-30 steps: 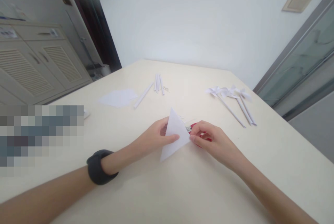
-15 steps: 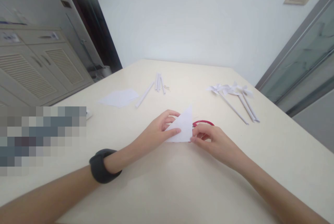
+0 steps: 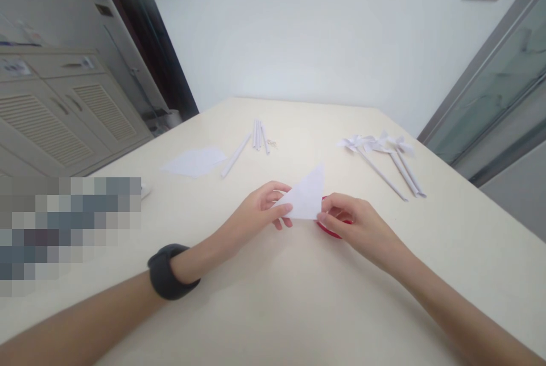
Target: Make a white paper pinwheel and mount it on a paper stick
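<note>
A white sheet of paper (image 3: 305, 192), folded into a triangle, is held above the table with its point up. My left hand (image 3: 264, 207) grips its left corner, thumb in front and fingers behind. At the lower right corner, my right hand (image 3: 347, 215) pinches the edge between thumb and fingertips. Beneath the right hand lie red curved loops (image 3: 331, 231) that look like scissor handles; the hand and paper hide the rest.
Flat white sheets (image 3: 194, 162) lie at the left. Several rolled paper sticks (image 3: 258, 136) and a longer one (image 3: 236, 156) lie behind my hands, with tiny bits (image 3: 272, 143) beside them. Paper pinwheels on sticks (image 3: 384, 167) lie at the right. A white table (image 3: 273, 298) holds everything.
Both hands have lifted the folded paper a little up and to the right. More of the lower red loop shows, and the left fingers now show below the paper.
</note>
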Action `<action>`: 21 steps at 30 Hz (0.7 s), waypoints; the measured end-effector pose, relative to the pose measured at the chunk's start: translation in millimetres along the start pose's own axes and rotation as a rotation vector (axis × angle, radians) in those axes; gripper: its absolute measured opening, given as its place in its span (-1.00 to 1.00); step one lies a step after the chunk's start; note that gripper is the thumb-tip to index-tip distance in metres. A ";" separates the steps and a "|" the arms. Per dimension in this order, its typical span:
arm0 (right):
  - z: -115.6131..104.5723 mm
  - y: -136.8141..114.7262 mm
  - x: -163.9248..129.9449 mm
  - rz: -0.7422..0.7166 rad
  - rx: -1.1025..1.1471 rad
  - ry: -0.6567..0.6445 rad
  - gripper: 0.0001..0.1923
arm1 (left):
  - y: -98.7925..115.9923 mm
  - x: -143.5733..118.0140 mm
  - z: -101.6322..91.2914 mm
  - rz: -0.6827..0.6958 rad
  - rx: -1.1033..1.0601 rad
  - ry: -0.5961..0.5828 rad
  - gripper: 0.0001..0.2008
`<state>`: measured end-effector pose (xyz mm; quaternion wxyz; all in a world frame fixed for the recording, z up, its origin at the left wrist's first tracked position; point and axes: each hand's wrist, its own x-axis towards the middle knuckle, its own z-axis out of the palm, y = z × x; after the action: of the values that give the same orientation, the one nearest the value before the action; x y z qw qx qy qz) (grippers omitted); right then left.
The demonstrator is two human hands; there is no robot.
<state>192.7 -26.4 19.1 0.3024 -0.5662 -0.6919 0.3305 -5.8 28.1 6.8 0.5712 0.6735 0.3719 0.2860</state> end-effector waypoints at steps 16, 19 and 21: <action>5.5 3.6 0.5 -0.008 -0.088 -0.015 -0.83 | -3.9 -0.7 2.3 -0.007 -0.051 -0.080 -0.72; 7.0 4.1 -0.9 -0.027 -0.104 -0.033 -0.86 | -1.2 -0.9 2.2 -0.053 -0.091 -0.083 -0.67; 7.7 3.8 -1.7 -0.035 -0.109 -0.040 -0.87 | 1.1 -1.3 2.3 -0.103 -0.125 -0.111 -0.63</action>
<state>189.2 -28.5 11.3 0.2627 -0.5630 -0.7246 0.2984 -4.5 25.7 7.5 0.6458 0.6312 0.3553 0.2414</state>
